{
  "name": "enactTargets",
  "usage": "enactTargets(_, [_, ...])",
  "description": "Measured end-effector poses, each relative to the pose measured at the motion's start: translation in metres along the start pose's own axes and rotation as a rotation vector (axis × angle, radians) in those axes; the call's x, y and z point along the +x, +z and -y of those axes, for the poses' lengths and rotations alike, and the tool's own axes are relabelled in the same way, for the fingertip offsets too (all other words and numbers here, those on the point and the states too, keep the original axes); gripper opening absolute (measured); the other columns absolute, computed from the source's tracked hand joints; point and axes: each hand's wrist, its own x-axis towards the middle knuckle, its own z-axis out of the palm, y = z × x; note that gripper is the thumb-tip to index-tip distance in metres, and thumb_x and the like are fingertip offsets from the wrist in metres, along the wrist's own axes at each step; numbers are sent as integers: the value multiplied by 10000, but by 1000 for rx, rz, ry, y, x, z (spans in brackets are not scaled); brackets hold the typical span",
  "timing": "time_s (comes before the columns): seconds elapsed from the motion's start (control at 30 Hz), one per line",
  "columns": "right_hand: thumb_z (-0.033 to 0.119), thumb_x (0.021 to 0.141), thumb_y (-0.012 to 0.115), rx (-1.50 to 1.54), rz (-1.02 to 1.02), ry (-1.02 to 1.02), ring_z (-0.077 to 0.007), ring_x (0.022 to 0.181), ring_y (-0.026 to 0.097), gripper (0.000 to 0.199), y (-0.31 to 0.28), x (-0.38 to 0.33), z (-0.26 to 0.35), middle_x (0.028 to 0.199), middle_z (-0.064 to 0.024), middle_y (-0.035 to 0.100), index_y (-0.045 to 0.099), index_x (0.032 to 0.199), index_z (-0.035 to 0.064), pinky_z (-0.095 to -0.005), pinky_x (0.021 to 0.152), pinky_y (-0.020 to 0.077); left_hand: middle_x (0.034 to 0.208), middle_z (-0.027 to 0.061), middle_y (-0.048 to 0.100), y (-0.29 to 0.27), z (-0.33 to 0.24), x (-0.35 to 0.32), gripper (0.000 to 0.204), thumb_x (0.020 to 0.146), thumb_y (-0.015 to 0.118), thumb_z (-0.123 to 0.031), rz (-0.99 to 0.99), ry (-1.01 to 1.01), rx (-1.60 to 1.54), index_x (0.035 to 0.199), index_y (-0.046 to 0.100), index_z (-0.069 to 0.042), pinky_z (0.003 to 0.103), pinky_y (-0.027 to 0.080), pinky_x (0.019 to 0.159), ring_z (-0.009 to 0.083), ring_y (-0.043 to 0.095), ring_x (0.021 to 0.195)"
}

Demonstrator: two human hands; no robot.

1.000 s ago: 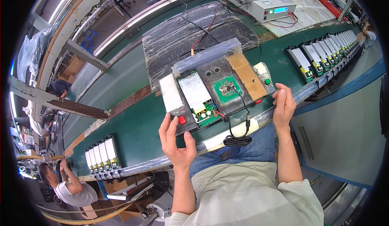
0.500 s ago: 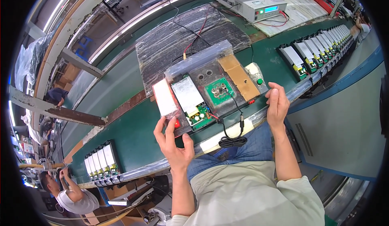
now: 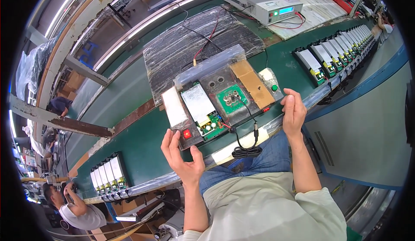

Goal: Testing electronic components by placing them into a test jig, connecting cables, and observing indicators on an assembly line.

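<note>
A dark test fixture [image 3: 216, 99] lies on the green bench in front of me. My left hand [image 3: 183, 159] is open at its front left corner, its fingertips beside a lit red switch [image 3: 186, 133]. Right of that switch, a power supply board with a white cover [image 3: 198, 103] sits in the fixture, its green circuit end toward me. A black plug with a coiled cable [image 3: 247, 151] hangs over the bench edge. My right hand [image 3: 295, 115] is empty, fingers loosely bent, just off the fixture's right end near a green button [image 3: 274, 88].
Behind the fixture stands a grey bench instrument [image 3: 263, 3] with a lit display. A long row of similar power supplies [image 3: 333, 53] lines the bench at right, and a shorter row [image 3: 107, 172] stands at left. A co-worker [image 3: 80, 206] is at lower left.
My left hand has drawn slightly toward me and left, uncovering the red switch. My right hand has hardly moved.
</note>
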Motion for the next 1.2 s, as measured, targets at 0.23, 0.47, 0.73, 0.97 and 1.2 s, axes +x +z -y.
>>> enactTargets(0.23, [220,1180,514,-9,4,6,-217,726,662,322,1,0,0,826,-109,693,724,1246,-14,-354,684,525,1504,285,586,0,3,0,572,852,697,-54,1,12,13,1416,660,37,506,492,1155,448,599,1370])
enactTargets(0.47, [215,1176,521,-7,-3,11,-222,722,669,313,2,0,1,823,-114,698,726,1241,-12,-358,678,526,1504,259,587,-1,-1,-1,542,879,683,-19,10,-5,13,1418,661,27,475,510,1140,406,602,1381])
enactTargets(0.73, [197,1183,502,-55,-63,-66,-123,642,593,313,1,1,2,789,-48,676,726,1242,-14,-296,606,487,1485,272,608,0,3,-4,552,861,699,-45,-4,16,6,1407,671,27,505,498,1144,438,609,1360])
enactTargets(0.97, [211,1173,520,-28,-40,-67,-173,650,645,309,1,3,2,786,-79,689,727,1236,-9,-337,612,512,1475,265,616,0,1,0,543,863,696,-15,-14,89,50,1405,685,14,504,499,1142,437,620,1346])
enactTargets(1.2, [207,1165,543,-35,-34,-57,-239,691,688,290,0,3,5,831,-118,712,734,1210,-6,-370,655,537,1473,265,617,0,-1,0,552,851,684,46,-10,133,36,1401,702,4,490,524,1112,423,639,1326])
